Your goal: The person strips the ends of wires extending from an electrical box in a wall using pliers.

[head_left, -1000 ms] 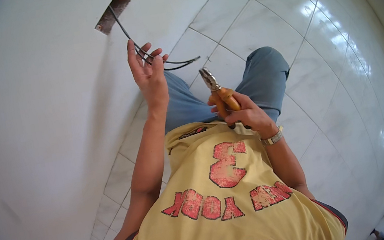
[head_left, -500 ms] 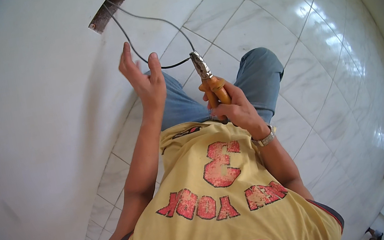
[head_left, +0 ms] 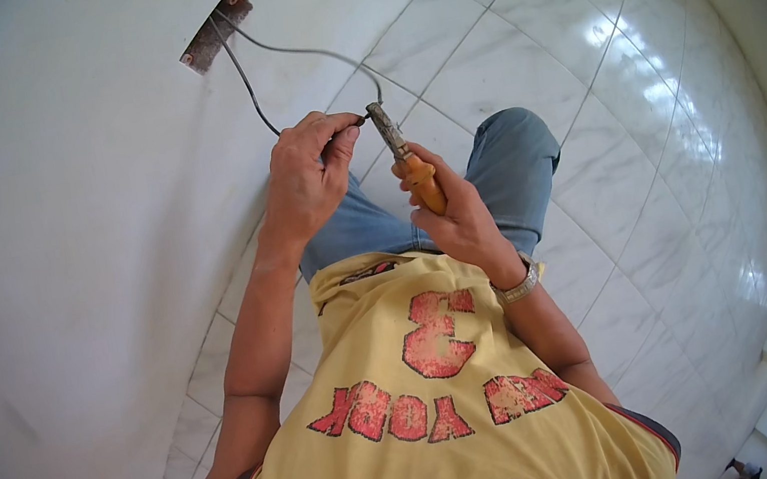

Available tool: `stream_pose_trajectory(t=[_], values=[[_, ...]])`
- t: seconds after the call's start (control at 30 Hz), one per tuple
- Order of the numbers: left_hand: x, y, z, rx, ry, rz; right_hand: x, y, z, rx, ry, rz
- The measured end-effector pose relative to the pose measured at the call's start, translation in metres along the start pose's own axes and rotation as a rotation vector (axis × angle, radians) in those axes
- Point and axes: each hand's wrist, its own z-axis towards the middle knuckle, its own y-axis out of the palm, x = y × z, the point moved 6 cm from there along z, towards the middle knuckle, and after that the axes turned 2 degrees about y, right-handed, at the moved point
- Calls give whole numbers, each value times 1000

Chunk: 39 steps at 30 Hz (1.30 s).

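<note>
Pinching a wire (head_left: 248,85) beside the pliers (head_left: 390,137), the left hand (head_left: 307,173) seems to steady it; the right hand (head_left: 463,216) grasps their handles (head_left: 425,186), likely for firm control.

The left forearm (head_left: 264,310) reaches forward from the lower left, its elbow slightly bent. At its end the left grip (head_left: 302,177) turns inward, thumb (head_left: 342,153) and forefinger (head_left: 329,124) pinched close at the tips and pointing right (the other fingers are mostly hidden). The right forearm (head_left: 542,323) slants forward and to the left, and the right grip (head_left: 463,216) is closed, its fingers curled round. Both grips are near each other, not touching, the left farther forward.
</note>
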Motion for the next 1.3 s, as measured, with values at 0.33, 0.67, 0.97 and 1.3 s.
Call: stream_pose_trajectory(t=[0.33, 0.67, 0.97, 1.3], values=[[-3, -1, 0, 41, -49, -134, -3, -1, 8, -43, 32, -101], [-46, 17, 24, 145, -109, -407, -10, 3, 28, -151, 160, 29], [-23, 25, 35, -25, -26, 127, 0, -16, 36, 204, -125, -609], [-30, 17, 46, -49, -157, -334, -8, 3, 35, -131, 180, 338]])
